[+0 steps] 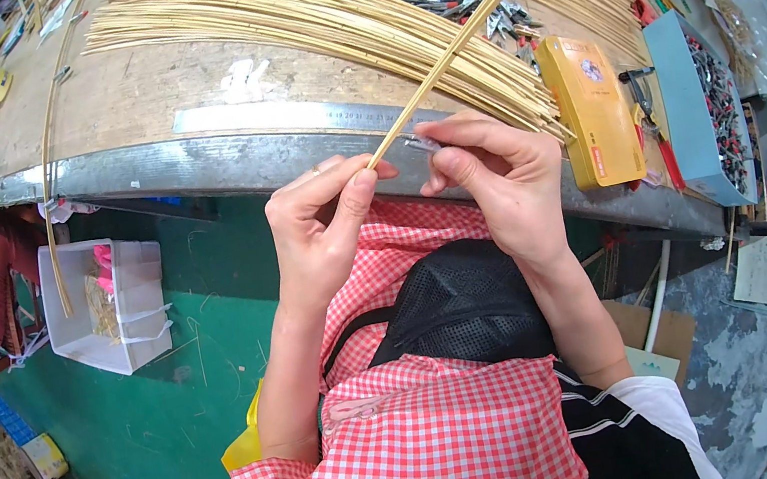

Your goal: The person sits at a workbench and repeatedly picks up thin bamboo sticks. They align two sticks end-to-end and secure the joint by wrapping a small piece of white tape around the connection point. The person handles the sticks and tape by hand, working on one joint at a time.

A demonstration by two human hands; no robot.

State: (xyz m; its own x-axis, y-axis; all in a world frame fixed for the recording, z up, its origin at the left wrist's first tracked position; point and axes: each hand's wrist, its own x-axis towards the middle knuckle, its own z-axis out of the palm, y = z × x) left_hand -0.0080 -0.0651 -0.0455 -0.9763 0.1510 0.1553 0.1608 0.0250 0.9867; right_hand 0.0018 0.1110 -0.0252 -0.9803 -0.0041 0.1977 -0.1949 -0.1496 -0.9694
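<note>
The left hand (315, 225) pinches the near end of 1 thin bamboo strip (470, 27); its long axis slants up-right over the workbench (137, 98). The right hand (495, 175) grips a small metal clip (420, 142) beside that end. Green floor (157, 399) lies below.

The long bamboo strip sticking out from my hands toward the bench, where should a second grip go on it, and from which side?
Grip the bamboo strip along its bare middle span above the bench, probably from above, pinching its thin sides. The near end is already taken: the left hand pinches it and the right hand holds a small metal piece against it. The far end runs out of view.
</note>
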